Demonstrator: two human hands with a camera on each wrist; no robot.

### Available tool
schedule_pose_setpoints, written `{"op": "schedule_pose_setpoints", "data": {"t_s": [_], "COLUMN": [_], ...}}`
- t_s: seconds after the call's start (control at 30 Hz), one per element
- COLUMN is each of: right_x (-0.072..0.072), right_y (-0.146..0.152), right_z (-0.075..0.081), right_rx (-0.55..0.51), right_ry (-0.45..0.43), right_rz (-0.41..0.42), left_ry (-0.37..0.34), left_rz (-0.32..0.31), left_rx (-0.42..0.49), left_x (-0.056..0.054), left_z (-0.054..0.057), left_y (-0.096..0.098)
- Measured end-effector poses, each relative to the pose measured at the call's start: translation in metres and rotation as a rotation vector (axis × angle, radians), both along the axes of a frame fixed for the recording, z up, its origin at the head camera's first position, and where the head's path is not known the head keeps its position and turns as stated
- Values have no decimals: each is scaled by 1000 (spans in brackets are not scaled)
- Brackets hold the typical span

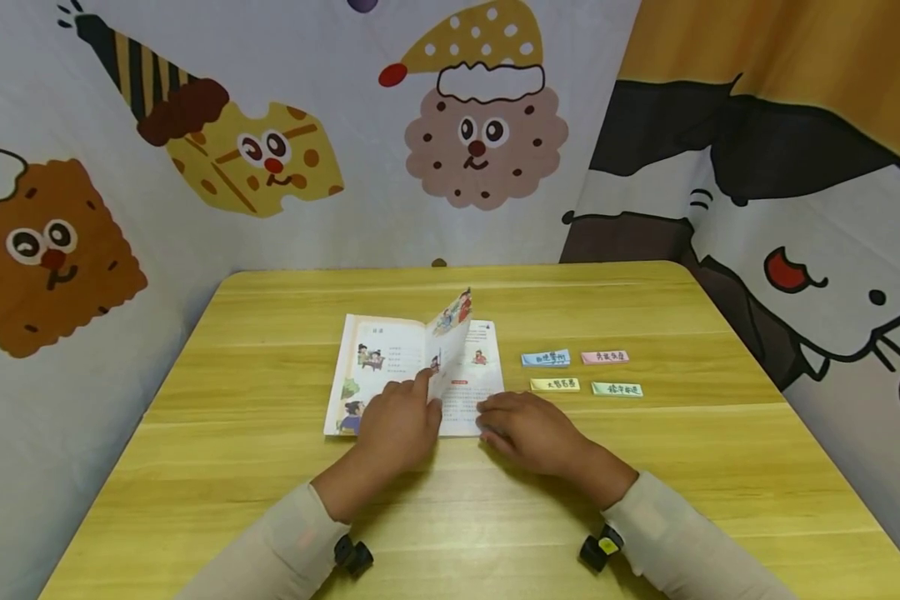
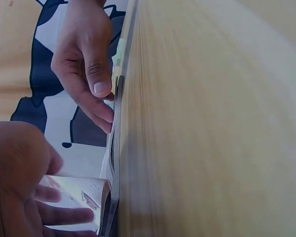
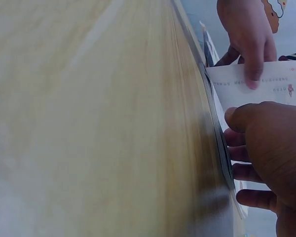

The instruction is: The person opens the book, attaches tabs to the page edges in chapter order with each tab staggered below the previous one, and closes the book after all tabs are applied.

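Observation:
An illustrated book (image 1: 390, 333) lies spread on the table, with one page (image 1: 453, 325) standing up near its middle. My left hand (image 1: 397, 421) reaches over the left side and holds that raised page. In the right wrist view the left thumb overlaps the face of the page (image 3: 276, 91), and other fingers are partly behind it. My right hand (image 1: 532, 429) rests at the lower right edge of the book, its fingers loosely bent and its fingertips touching the right-hand page. Part of the text is hidden by the hands.
Right of the book lie a blue paper slip (image 1: 546, 358), a pink slip (image 1: 604, 357), a yellow slip (image 1: 555, 385) and a green slip (image 1: 617, 389), all with handwriting. Beyond the wooden table (image 1: 270, 300) hangs a cloth (image 1: 367, 233) printed with cartoons.

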State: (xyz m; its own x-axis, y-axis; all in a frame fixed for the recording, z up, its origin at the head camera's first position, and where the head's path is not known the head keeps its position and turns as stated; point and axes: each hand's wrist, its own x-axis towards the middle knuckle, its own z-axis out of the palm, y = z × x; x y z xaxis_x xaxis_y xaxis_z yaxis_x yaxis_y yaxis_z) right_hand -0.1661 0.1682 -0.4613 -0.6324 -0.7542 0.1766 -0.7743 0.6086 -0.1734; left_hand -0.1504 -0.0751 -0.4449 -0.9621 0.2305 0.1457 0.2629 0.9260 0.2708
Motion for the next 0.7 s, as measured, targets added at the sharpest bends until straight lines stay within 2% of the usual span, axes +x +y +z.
{"op": "schedule_pose_setpoints", "data": {"t_s": [0.07,0.2,0.37,0.5,0.7], "right_x": [0,0,0,0,1], "right_y": [0,-1,-2,-2,-1], "right_z": [1,0,-2,-3,-2], "right_rx": [2,1,15,23,12], "right_ry": [-2,-5,-13,-21,-43], "right_rz": [-3,-13,-33,-44,-42], "left_ry": [53,204,338,359,328], "left_rz": [4,-8,-14,11,78], "left_rx": [31,92,88,46,-43], "left_x": [0,0,-2,-3,0], "left_z": [-1,0,1,3,6], "left_y": [-1,-4,-7,-8,-8]}}
